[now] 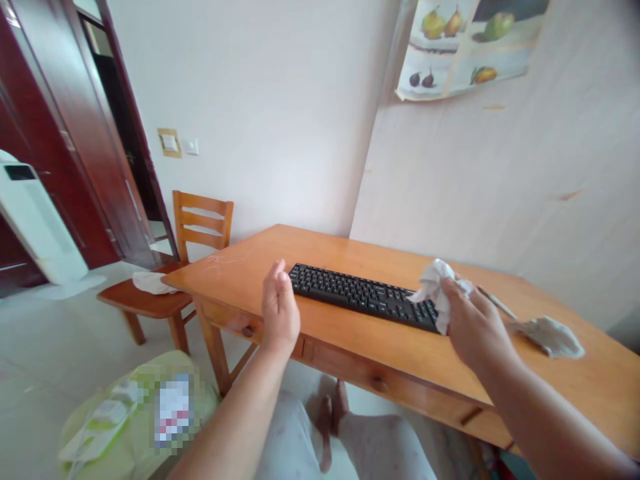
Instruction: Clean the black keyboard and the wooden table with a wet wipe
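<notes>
Crumpled tissue (434,285) partly hides the keyboard (350,291)'s far right end; the top edge crops the fruit poster (463,52), the right edge the bench (285,245); pixelation obscures one item (173,408)

From my end, I see a slatted wooden chair (155,305) with a crumpled white cloth (150,283) on its seat, fruit pictures (450,63) on the wall (280,100), and a power strip (103,420) on something rounded and pale green (170,365).

Soft, fairly bright indoor light, faint sheen on the bench (340,320); wide-angle stretching and softness (blurriest toward the edges)
</notes>
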The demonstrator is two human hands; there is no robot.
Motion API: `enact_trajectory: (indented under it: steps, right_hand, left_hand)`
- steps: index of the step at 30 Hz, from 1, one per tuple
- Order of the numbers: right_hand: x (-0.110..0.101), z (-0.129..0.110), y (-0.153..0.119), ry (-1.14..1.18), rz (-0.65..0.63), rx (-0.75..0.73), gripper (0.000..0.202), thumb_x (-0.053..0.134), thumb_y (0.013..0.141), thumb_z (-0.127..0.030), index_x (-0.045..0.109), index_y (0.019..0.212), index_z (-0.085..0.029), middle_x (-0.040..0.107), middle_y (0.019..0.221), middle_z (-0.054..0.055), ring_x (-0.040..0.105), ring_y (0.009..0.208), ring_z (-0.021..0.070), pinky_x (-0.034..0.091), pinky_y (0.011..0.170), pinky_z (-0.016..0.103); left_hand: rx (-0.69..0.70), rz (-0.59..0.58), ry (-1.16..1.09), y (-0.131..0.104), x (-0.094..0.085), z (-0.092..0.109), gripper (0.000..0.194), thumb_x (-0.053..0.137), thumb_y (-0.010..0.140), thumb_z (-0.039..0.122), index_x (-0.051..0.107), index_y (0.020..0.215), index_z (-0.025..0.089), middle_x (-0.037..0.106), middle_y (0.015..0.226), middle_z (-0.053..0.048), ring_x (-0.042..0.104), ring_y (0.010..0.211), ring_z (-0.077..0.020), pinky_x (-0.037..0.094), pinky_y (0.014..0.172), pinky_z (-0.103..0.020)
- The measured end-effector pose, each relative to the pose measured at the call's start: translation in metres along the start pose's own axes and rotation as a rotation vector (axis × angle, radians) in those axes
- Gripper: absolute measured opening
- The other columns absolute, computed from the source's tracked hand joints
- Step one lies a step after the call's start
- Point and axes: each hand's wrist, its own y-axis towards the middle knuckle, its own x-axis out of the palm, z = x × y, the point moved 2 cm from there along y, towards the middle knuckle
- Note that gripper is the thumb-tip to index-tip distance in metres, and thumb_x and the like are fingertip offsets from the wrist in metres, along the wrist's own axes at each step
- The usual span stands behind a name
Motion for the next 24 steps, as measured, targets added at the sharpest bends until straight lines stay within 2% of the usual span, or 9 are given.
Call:
enact_trajectory:
  steps: [3,5,6,8,13,16,19,21,24]
  right_hand:
    - [-0.021,0.024,0.027,-0.239,0.024,-0.043,0.059,0.046,0.089,-0.069,0.066,0.105,-0.015,0.057,0.066,0.001,0.052,0.057,0.0161,0.042,0.052,0.027]
    - [-0.026,0.046,0.040,-0.471,-0.018,-0.116,0.060,0.036,0.094,-0.065,0.065,0.112,-0.016,0.067,0.083,0.008,0.064,0.082,0.0247,0.051,0.072,0.035]
    - [-0.026,0.058,0.045,-0.581,-0.059,-0.155,0.059,0.032,0.096,-0.061,0.064,0.119,-0.017,0.070,0.100,0.012,0.063,0.103,0.0285,0.051,0.086,0.040]
    - [-0.023,0.085,0.050,-0.797,-0.200,-0.184,0.059,0.023,0.099,-0.052,0.055,0.134,-0.015,0.060,0.133,0.018,0.045,0.135,0.0302,0.040,0.107,0.046]
    - [-0.011,0.133,0.045,-1.062,-0.459,-0.157,0.066,0.026,0.099,-0.050,0.041,0.148,-0.008,0.045,0.149,0.023,0.036,0.143,0.0330,0.034,0.113,0.051]
    - [-0.005,0.139,0.041,-1.205,-0.485,-0.250,0.061,0.027,0.100,-0.051,0.033,0.154,-0.022,0.040,0.154,0.017,0.035,0.143,0.0351,0.037,0.109,0.058]
    - [0.009,0.136,0.037,-1.266,-0.545,-0.421,0.054,0.036,0.099,-0.050,0.037,0.151,-0.037,0.037,0.157,0.009,0.032,0.143,0.0383,0.035,0.108,0.063]
    - [0.024,0.131,0.034,-1.279,-0.592,-0.513,0.050,0.038,0.100,-0.047,0.040,0.149,-0.039,0.037,0.158,0.008,0.032,0.143,0.0390,0.034,0.109,0.063]
    - [0.053,0.120,0.028,-1.277,-0.618,-0.552,0.050,0.034,0.102,-0.043,0.038,0.151,-0.034,0.037,0.157,0.011,0.031,0.144,0.0378,0.032,0.110,0.063]
  left_hand:
    - [0.082,0.044,0.183,0.031,-0.009,-0.028,0.058,0.032,0.099,0.056,0.059,0.131,0.016,0.056,0.140,-0.015,0.048,0.134,-0.0242,0.033,0.117,-0.040]
    - [0.109,-0.017,0.332,0.048,-0.010,-0.043,0.060,0.027,0.099,0.056,0.062,0.124,0.014,0.060,0.134,-0.017,0.051,0.132,-0.0264,0.035,0.115,-0.042]
    - [0.087,-0.076,0.400,0.054,-0.009,-0.049,0.062,0.023,0.099,0.056,0.064,0.120,0.014,0.063,0.130,-0.017,0.053,0.129,-0.0275,0.037,0.113,-0.043]
    - [0.022,-0.174,0.485,0.061,-0.007,-0.058,0.066,0.019,0.099,0.058,0.067,0.114,0.014,0.066,0.123,-0.019,0.057,0.125,-0.0306,0.040,0.109,-0.046]
    - [-0.088,-0.274,0.533,0.060,-0.004,-0.066,0.074,0.017,0.096,0.064,0.065,0.122,0.013,0.065,0.128,-0.021,0.057,0.125,-0.0358,0.041,0.107,-0.052]
    - [-0.107,-0.318,0.542,0.057,-0.003,-0.065,0.075,0.017,0.095,0.066,0.064,0.125,0.016,0.066,0.128,-0.018,0.059,0.123,-0.0348,0.040,0.108,-0.051]
    - [-0.129,-0.333,0.529,0.056,-0.003,-0.065,0.077,0.015,0.094,0.068,0.062,0.128,0.017,0.069,0.124,-0.017,0.061,0.120,-0.0349,0.042,0.106,-0.051]
    - [-0.143,-0.328,0.507,0.056,-0.004,-0.065,0.078,0.014,0.094,0.068,0.058,0.131,0.016,0.069,0.123,-0.018,0.062,0.119,-0.0340,0.043,0.105,-0.051]
    - [-0.152,-0.299,0.461,0.056,-0.005,-0.068,0.074,0.016,0.096,0.066,0.053,0.135,0.015,0.067,0.125,-0.018,0.065,0.116,-0.0302,0.045,0.103,-0.047]
